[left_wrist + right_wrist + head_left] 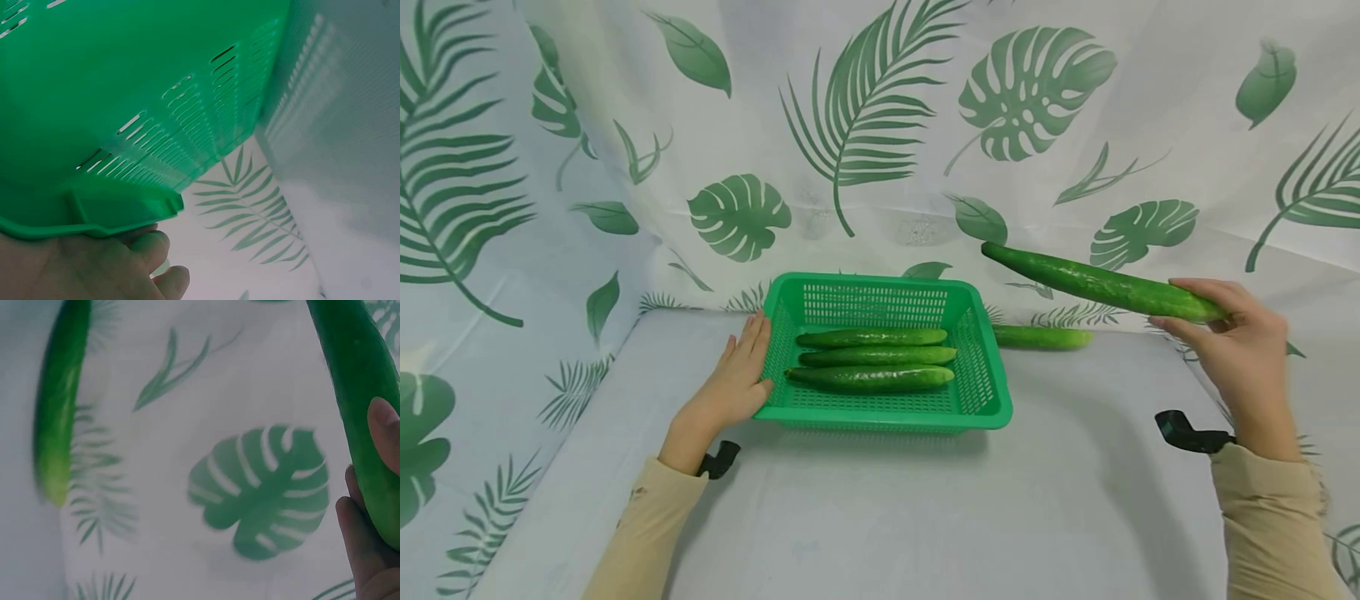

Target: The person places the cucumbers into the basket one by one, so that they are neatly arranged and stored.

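My right hand (1243, 342) pinches a long green cucumber (1097, 283) by its paler end, thumb on one side and fingers on the other. The cucumber is raised, its dark tip pointing left toward the basket. My left hand (737, 379) lies with fairly straight fingers along the left rim of a green plastic basket (880, 418). In the left wrist view, its fingers (150, 250) touch the outside of the rim. Three cucumbers (870, 378) lie side by side in the basket, tips to the left.
Behind the basket's right side, another cucumber (1048, 337) lies on the white table (880, 517) near the back, its left end hidden by the basket. Leaf-patterned sheeting (895, 200) rises at the back and sides. A black wrist mount (1191, 433) sits at the right wrist.
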{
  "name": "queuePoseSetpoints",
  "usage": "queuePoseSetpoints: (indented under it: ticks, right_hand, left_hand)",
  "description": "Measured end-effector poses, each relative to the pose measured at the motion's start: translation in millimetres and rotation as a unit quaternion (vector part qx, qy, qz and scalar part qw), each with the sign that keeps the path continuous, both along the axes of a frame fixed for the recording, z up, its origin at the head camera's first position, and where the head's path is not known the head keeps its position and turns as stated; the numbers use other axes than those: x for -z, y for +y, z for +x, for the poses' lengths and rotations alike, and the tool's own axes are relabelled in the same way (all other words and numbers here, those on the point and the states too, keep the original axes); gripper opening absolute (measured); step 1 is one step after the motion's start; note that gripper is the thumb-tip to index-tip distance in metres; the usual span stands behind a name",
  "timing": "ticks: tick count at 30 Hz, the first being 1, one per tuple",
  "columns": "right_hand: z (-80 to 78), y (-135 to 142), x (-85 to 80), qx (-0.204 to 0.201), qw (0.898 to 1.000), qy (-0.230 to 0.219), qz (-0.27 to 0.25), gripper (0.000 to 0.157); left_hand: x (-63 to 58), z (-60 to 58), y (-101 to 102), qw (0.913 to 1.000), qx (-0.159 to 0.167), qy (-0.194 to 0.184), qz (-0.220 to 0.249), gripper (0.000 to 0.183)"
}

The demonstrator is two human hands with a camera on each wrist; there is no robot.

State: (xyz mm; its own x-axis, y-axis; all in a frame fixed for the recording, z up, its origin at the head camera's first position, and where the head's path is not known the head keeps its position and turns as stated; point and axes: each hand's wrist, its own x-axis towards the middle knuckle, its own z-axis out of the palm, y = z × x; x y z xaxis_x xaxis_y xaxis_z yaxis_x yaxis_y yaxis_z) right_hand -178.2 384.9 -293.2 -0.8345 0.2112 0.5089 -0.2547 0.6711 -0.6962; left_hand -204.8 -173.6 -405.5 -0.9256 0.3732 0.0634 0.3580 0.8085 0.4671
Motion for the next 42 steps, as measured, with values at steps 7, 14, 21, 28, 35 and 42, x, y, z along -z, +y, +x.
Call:
queuePoseSetpoints:
  ticks: [7, 14, 21, 28, 35, 42]
  right_hand:
    - [-5.0, -48, -15.2, -0.058, 0.997, 0.044, -0.017, 0.053]
    - [-9.7, -103, -11.9, -0.136, 0.988, 0.073, 0.009, 0.053]
    - [-14.6, -151, 9.4, -0.208, 0.976, 0.072, 0.012, 0.049]
    - [-18.7, -181, 50.1, -0.245, 0.968, 0.042, 0.033, 0.046]
    - [-17.5, -194, 83.9, -0.246, 0.966, -0.046, 0.067, 0.045]
    - [-17.8, -200, 100.6, -0.241, 0.954, -0.106, 0.142, 0.045]
  left_hand:
    - [-0.2, -0.1, 0, 1.0, 0.001, 0.001, -0.002, 0.081]
    - [0.1, -0.3, 0, 1.0, -0.001, 0.001, 0.0, 0.082]
    - [0.4, -0.7, 0, 1.0, 0.001, 0.004, 0.002, 0.081]
    - [0.4, -0.6, -1, 1.0, 0.0, 0.004, 0.0, 0.082]
    - [-1.7, 1.0, 0, 1.0, 0.001, 0.002, 0.003, 0.082]
    - [-1.9, 0.9, -1, 1.0, 0.0, 0.003, 0.0, 0.082]
